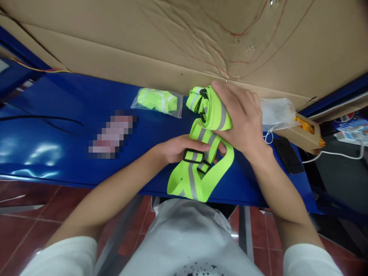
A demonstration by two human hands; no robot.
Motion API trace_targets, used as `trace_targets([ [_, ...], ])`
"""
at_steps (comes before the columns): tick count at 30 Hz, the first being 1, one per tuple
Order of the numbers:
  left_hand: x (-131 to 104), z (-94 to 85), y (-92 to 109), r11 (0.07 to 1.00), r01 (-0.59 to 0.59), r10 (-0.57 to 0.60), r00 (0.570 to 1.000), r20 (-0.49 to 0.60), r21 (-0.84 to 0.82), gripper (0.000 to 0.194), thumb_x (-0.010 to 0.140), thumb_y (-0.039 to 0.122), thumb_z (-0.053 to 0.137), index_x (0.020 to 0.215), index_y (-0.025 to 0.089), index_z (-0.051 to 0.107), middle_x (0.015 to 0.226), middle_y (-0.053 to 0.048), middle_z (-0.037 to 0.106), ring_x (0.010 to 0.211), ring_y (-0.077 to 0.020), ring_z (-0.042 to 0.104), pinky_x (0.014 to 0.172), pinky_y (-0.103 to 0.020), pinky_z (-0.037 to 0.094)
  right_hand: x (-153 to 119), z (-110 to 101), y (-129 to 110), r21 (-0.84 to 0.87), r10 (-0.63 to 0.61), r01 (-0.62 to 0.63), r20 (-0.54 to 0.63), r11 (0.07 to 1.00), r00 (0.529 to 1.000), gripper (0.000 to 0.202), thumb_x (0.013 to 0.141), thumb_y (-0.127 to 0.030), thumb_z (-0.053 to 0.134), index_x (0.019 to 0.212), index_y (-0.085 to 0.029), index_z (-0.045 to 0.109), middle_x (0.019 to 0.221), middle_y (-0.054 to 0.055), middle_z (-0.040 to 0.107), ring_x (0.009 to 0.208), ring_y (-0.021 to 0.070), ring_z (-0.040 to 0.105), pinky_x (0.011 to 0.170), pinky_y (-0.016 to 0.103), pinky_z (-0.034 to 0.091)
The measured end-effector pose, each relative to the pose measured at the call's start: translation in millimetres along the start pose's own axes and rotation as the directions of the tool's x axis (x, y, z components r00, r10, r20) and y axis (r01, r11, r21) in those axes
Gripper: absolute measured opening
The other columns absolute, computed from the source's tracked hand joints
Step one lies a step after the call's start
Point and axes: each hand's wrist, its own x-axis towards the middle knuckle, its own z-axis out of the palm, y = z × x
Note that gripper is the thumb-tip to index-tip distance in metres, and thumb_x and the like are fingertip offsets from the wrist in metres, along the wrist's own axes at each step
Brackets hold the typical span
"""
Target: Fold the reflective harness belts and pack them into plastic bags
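Note:
A neon yellow-green reflective strap (193, 178) with grey stripes and black buckles lies partly rolled up over the blue table. My right hand (240, 115) is closed around the bulky rolled bundle at its upper end. Lower down, my left hand (184, 148) grips the flat part of the strap next to the buckles, thumb on top and fingertips showing on the far side. A loose loop of the strap hangs toward the table's front edge. Behind and to the left, a clear zip bag (158, 101) holds a folded piece of similar neon material.
A tall cardboard panel (115, 42) with red wires stands along the back of the blue table (57, 126). A blurred-out item (112, 136) lies at left, near black cables. On the right are a dark phone (288, 155), a plastic bag (277, 111), a cardboard box (306, 132) and a white cable.

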Motion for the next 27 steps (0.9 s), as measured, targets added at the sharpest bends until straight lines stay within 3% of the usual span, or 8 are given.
trace_targets([
  [3, 0.5, -1.7, -3.2, 0.998, -0.04, 0.04, 0.999, -0.009, -0.04, 0.034, 0.08, 0.042, 0.078, 0.098, 0.014, 0.076, 0.092, -0.009, 0.078, 0.077, -0.0215, 0.073, 0.074, -0.031, 0.058, 0.4, -2.6, -0.8, -0.032, -0.072, 0.071, -0.042, 0.997, 0.996, 0.07, 0.103, -0.047, 0.05, 0.165, -0.041, 0.02, 0.152, 0.005, 0.058, 0.141, 0.0293, 0.055, 0.116, 0.048, 0.044],
  [6, 1.9, -1.8, -9.3, 0.995, -0.047, 0.057, 0.993, 0.104, -0.089, 0.051, 0.08, 0.05, 0.076, 0.118, 0.018, 0.075, 0.116, -0.012, 0.078, 0.108, -0.0293, 0.074, 0.089, -0.035, 0.059, 1.0, -5.5, -2.7, -0.064, -0.132, 0.127, -0.092, 0.99, 0.987, 0.058, 0.107, -0.047, 0.039, 0.163, -0.038, 0.031, 0.148, 0.006, 0.063, 0.137, 0.0275, 0.059, 0.111, 0.047, 0.046],
  [8, 3.1, 0.6, -11.3, 0.995, -0.049, 0.063, 0.982, 0.18, -0.084, 0.061, 0.08, 0.055, 0.076, 0.13, 0.021, 0.072, 0.131, -0.013, 0.073, 0.13, -0.0334, 0.065, 0.102, -0.039, 0.055, 1.0, -6.5, -3.6, -0.094, -0.134, 0.125, -0.094, 0.988, 0.986, 0.052, 0.108, -0.04, 0.038, 0.16, -0.041, 0.038, 0.147, 0.003, 0.064, 0.136, 0.0255, 0.06, 0.111, 0.046, 0.046],
  [10, 4.7, 4.0, -10.5, 0.999, -0.044, 0.046, 0.98, 0.193, -0.013, 0.062, 0.08, 0.056, 0.077, 0.13, 0.02, 0.073, 0.137, -0.014, 0.071, 0.136, -0.0352, 0.061, 0.107, -0.041, 0.053, 0.7, -6.5, -3.3, -0.124, -0.125, 0.117, -0.062, 0.985, 0.99, 0.052, 0.107, -0.032, 0.042, 0.157, -0.044, 0.041, 0.148, -0.001, 0.064, 0.136, 0.0241, 0.06, 0.113, 0.045, 0.045],
  [14, 10.3, 5.5, -8.9, 0.967, -0.082, 0.087, 0.996, -0.008, 0.241, 0.043, 0.08, 0.039, 0.085, 0.116, 0.016, 0.078, 0.133, -0.014, 0.073, 0.131, -0.032, 0.064, 0.114, -0.04, 0.047, 0.6, -4.8, 3.2, -0.058, -0.118, 0.12, 0.038, 0.991, 0.992, 0.06, 0.1, -0.035, 0.058, 0.158, -0.036, 0.042, 0.151, 0.002, 0.061, 0.138, 0.0265, 0.058, 0.117, 0.045, 0.044],
  [18, 17.0, -0.8, -17.4, 0.963, -0.079, 0.133, 0.97, -0.201, 0.256, 0.048, 0.074, 0.035, 0.09, 0.116, 0.016, 0.077, 0.122, -0.012, 0.077, 0.118, -0.0309, 0.069, 0.106, -0.043, 0.051, 2.6, -2.5, 9.2, 0.075, 0.038, -0.044, 0.085, 0.996, 0.996, 0.075, 0.092, -0.056, 0.07, 0.158, -0.035, 0.043, 0.153, 0.004, 0.06, 0.141, 0.0315, 0.056, 0.119, 0.048, 0.045],
  [23, 20.5, -1.3, -22.8, 0.972, -0.107, 0.156, 0.96, -0.232, 0.21, 0.046, 0.07, 0.031, 0.092, 0.111, 0.016, 0.077, 0.113, -0.009, 0.078, 0.106, -0.025, 0.071, 0.096, -0.036, 0.054, 8.7, -9.7, 2.6, 0.169, 0.15, -0.177, 0.159, 0.97, 0.976, 0.074, 0.09, -0.059, 0.073, 0.155, -0.032, 0.049, 0.153, 0.006, 0.059, 0.143, 0.0342, 0.054, 0.123, 0.05, 0.043],
  [27, 20.5, -0.7, -18.6, 0.944, -0.063, 0.178, 0.924, -0.339, 0.325, 0.041, 0.069, 0.03, 0.092, 0.103, 0.013, 0.076, 0.095, -0.007, 0.077, 0.09, -0.0225, 0.072, 0.085, -0.035, 0.056, 11.2, -18.7, 5.1, 0.311, 0.242, -0.306, 0.228, 0.9, 0.943, 0.068, 0.086, -0.056, 0.078, 0.145, -0.028, 0.061, 0.143, 0.006, 0.068, 0.133, 0.0352, 0.063, 0.114, 0.051, 0.05],
])
